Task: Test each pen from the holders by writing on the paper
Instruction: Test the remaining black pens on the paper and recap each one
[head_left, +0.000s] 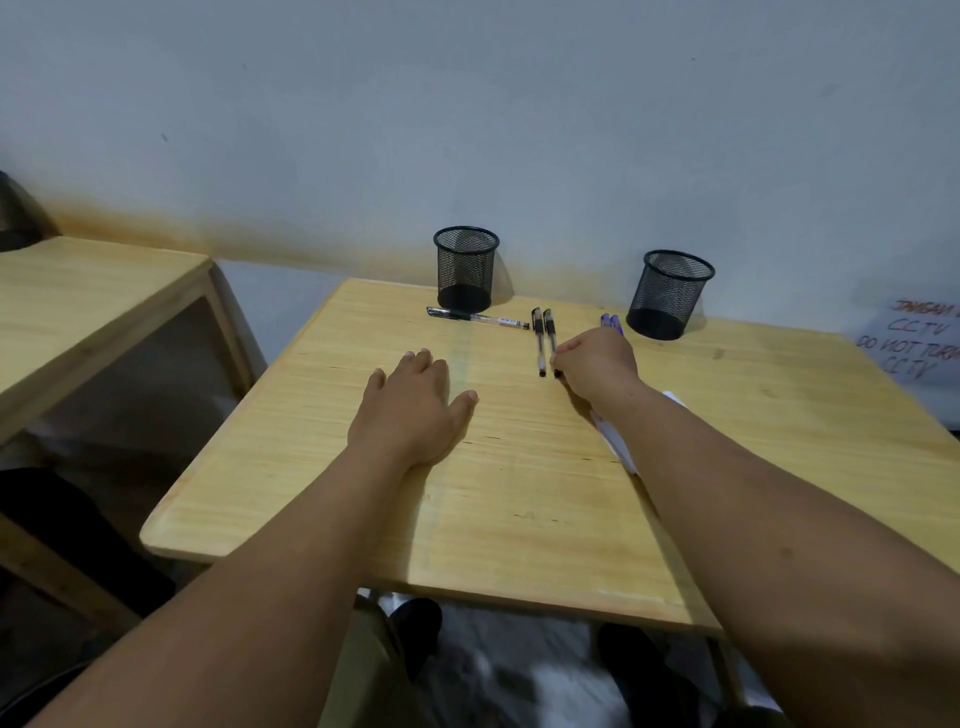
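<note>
left hand (415, 400) flat on table (519, 493) | right hand (597, 364) pinches pen (550, 332) (paper (618, 441) underarm)

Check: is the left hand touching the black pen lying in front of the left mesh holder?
Apart. The head view shows the left hand flat on the table, with bare wood between its fingertips and the black pen.

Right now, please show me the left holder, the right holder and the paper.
left holder (465, 270), head view, on its mesh wall.
right holder (669, 296), head view, on its mesh wall.
paper (615, 441), head view, on the white strip beside the right forearm.
</note>
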